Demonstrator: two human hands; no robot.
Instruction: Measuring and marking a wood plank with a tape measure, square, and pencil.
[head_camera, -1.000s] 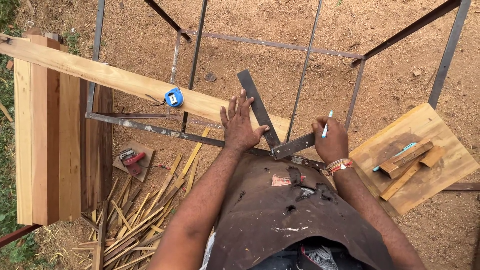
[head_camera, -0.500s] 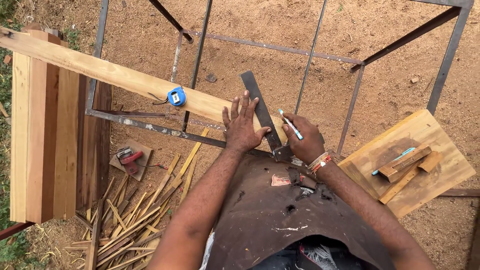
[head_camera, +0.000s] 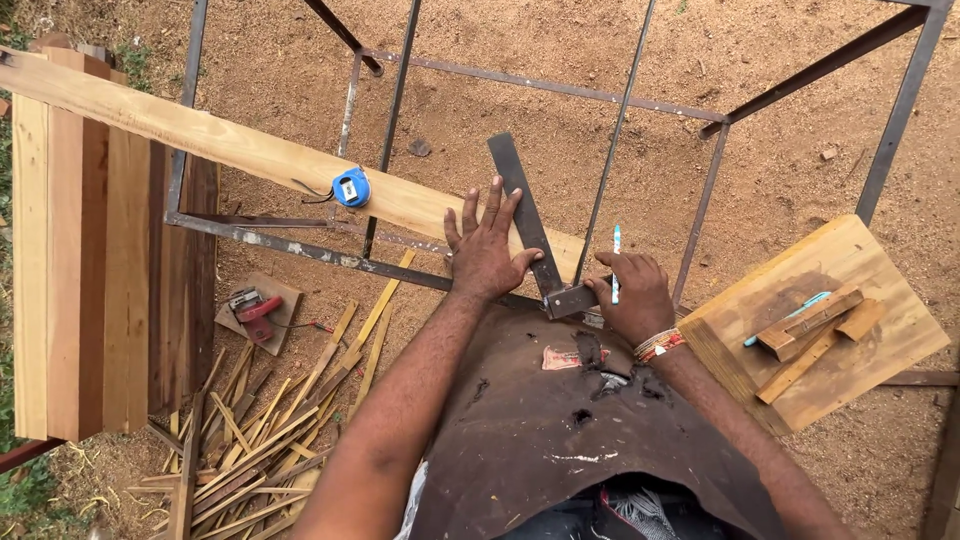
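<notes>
Sawdust-strewn ground below; left hand (head_camera: 486, 252) flat, fingers spread, pinning dark metal try square (head_camera: 527, 222) on pale wooden plank (head_camera: 250, 155), right hand (head_camera: 632, 290) gripping white-and-blue pen (head_camera: 615, 265) (tip off the wood; no line visible).

- At your 9 o'clock, stacked timber boards (head_camera: 75, 270) stand.
- At 7, offcut wood strips (head_camera: 260, 430) surround a red power tool (head_camera: 252, 308).
- At 3, a plywood sheet (head_camera: 880, 290) carries wooden blocks (head_camera: 812, 322).

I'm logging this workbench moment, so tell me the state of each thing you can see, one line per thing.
Left hand: spread flat, pressing on the plank and square.
Right hand: closed around a pen, resting on the square's short arm.
Pen: held upright.
Metal square: lying across the plank.
Plank: resting on the metal frame.
Tape measure: lying on the plank, untouched.
Metal frame: standing on sawdust ground.
</notes>
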